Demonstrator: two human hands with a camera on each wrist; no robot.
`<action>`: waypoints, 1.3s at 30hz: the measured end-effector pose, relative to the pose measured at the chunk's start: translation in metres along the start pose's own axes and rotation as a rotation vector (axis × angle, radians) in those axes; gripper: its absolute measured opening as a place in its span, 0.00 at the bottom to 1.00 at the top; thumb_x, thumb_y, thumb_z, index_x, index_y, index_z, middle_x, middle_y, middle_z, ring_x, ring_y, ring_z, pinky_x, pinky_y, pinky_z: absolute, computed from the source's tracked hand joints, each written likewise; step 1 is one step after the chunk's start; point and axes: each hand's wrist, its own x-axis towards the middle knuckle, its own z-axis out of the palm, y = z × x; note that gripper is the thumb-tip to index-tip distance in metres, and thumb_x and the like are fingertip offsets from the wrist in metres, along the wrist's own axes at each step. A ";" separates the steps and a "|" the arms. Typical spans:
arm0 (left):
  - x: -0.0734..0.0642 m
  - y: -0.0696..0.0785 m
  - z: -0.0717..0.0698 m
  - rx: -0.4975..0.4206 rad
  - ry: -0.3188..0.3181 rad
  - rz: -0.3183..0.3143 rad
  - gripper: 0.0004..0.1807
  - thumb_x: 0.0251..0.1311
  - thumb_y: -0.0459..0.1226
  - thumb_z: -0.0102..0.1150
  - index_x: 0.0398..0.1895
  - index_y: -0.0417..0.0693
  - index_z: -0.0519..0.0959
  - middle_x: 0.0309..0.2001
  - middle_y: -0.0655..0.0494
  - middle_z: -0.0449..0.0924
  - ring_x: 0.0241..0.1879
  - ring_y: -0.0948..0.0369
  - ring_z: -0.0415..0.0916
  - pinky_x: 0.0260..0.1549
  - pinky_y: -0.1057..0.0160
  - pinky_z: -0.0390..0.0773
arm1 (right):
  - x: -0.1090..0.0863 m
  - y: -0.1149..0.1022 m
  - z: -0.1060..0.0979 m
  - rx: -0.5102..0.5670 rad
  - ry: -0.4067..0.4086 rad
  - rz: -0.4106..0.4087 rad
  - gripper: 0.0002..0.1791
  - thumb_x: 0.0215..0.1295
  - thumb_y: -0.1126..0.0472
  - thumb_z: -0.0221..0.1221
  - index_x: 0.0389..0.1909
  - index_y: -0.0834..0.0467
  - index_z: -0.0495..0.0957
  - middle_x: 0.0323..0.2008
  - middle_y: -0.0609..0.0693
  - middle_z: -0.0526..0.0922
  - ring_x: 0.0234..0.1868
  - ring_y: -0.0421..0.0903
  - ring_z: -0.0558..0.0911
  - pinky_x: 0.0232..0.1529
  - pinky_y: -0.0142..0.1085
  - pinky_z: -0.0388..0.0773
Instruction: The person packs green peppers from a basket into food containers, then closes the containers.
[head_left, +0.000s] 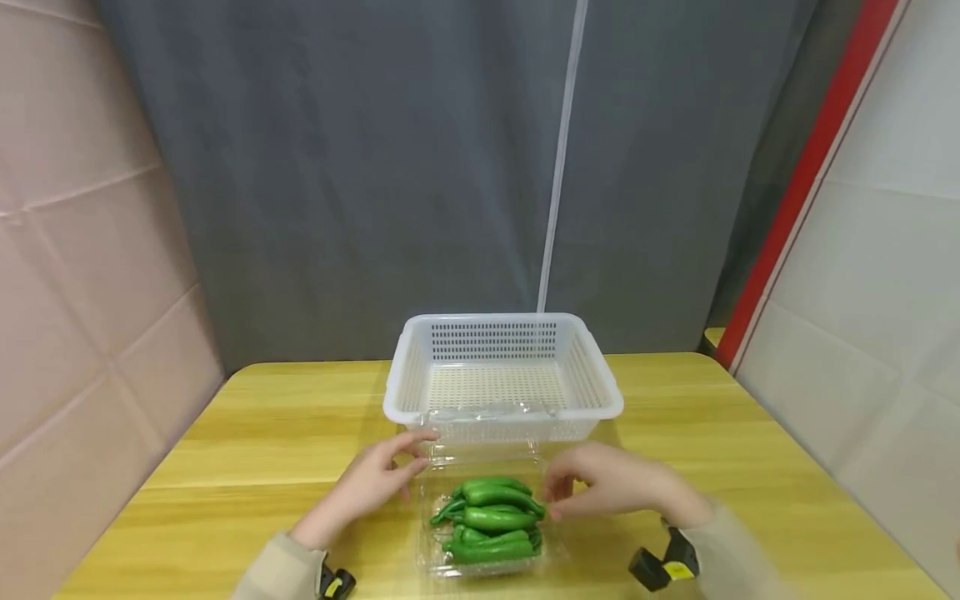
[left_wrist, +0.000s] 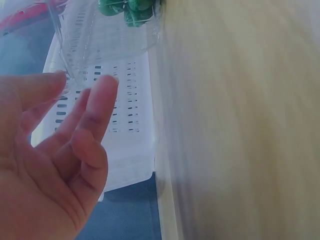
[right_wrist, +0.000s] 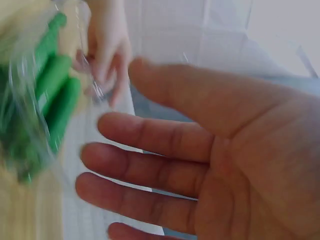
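A clear plastic clamshell box [head_left: 551, 552] holding several green peppers [head_left: 495, 520] lies on the wooden table, its lid [head_left: 468, 454] raised towards the back. My left hand [head_left: 375, 477] is at the lid's left edge, pinching it between thumb and index finger; the other fingers curve loosely in the left wrist view. To the right of the peppers, my right hand [head_left: 603, 482] hovers with relaxed, parted fingers. Its palm [right_wrist: 270, 165] and fingers hold nothing in the right wrist view, where the peppers appear blurred beyond the fingertips.
A white perforated plastic basket [head_left: 495, 379] stands behind the box, close to the lid. The wooden table [head_left: 300, 433] extends to both sides. A grey curtain [head_left: 360, 183] hangs behind it, with pale panels at left and right. Both wrists carry small black cameras.
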 end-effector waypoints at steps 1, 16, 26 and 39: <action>0.000 0.001 0.000 0.016 0.014 0.011 0.20 0.65 0.38 0.60 0.60 0.56 0.76 0.46 0.50 0.80 0.17 0.57 0.76 0.14 0.64 0.74 | -0.004 0.002 -0.003 0.016 -0.011 0.031 0.05 0.60 0.55 0.66 0.31 0.51 0.81 0.29 0.35 0.79 0.30 0.30 0.76 0.34 0.29 0.77; -0.006 0.010 0.001 0.065 0.008 0.056 0.22 0.64 0.35 0.60 0.62 0.56 0.76 0.50 0.51 0.81 0.14 0.66 0.70 0.13 0.65 0.72 | -0.006 0.064 0.029 0.567 -0.283 0.141 0.11 0.67 0.58 0.60 0.34 0.64 0.81 0.25 0.53 0.84 0.24 0.36 0.81 0.27 0.26 0.74; -0.002 0.015 0.001 0.054 -0.024 0.052 0.24 0.67 0.29 0.52 0.65 0.52 0.73 0.46 0.51 0.78 0.18 0.59 0.74 0.15 0.65 0.74 | -0.018 0.091 0.032 0.888 -0.235 0.085 0.15 0.69 0.65 0.55 0.44 0.76 0.71 0.36 0.50 0.83 0.35 0.42 0.83 0.33 0.29 0.77; -0.004 0.018 0.002 0.088 -0.091 0.020 0.27 0.73 0.51 0.44 0.70 0.52 0.67 0.53 0.50 0.73 0.27 0.60 0.77 0.27 0.63 0.75 | -0.028 0.098 0.030 1.051 -0.270 0.118 0.22 0.77 0.57 0.44 0.58 0.72 0.64 0.47 0.55 0.81 0.45 0.48 0.83 0.40 0.33 0.79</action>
